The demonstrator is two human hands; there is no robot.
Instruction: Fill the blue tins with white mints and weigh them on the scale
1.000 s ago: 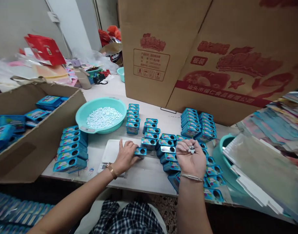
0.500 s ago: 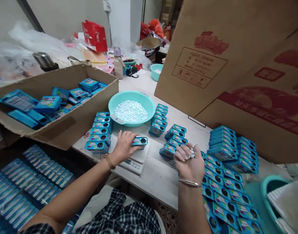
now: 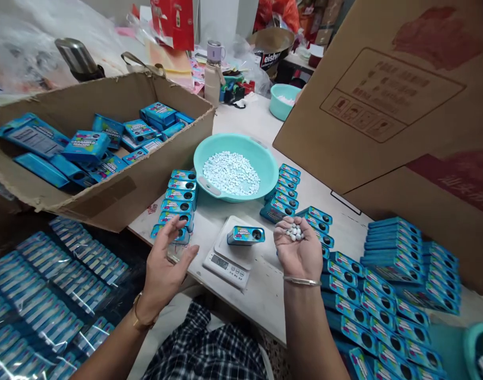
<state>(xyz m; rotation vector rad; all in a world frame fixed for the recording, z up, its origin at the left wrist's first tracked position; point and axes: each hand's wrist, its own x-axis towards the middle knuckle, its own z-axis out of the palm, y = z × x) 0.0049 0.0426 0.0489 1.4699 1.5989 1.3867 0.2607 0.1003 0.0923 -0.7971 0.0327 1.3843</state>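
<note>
A blue box point(image 3: 245, 235) with a dark round hole in its top stands on the white digital scale point(image 3: 229, 259). My left hand point(image 3: 165, 269) is left of the scale, fingers apart and holding nothing, close to a row of blue boxes point(image 3: 180, 206). Palm up and cupped, my right hand point(image 3: 299, 248) holds a small heap of pale candies point(image 3: 294, 232) to the right of the scale. Behind the scale, a turquoise basin point(image 3: 265, 158) contains many pale blue-white candies point(image 3: 230, 173).
An open cardboard box point(image 3: 107, 195) at the left holds blue boxes. More blue boxes point(image 3: 360, 311) crowd the right side, with a large carton point(image 3: 368, 158) behind them. Wrapped packs point(image 3: 39, 285) lie low at the left. A bottle point(image 3: 213, 79) stands at the back.
My left hand has let go of the box on the scale and moved left, its fingers spread. My right hand has opened wider, showing the candies. The view has shifted closer.
</note>
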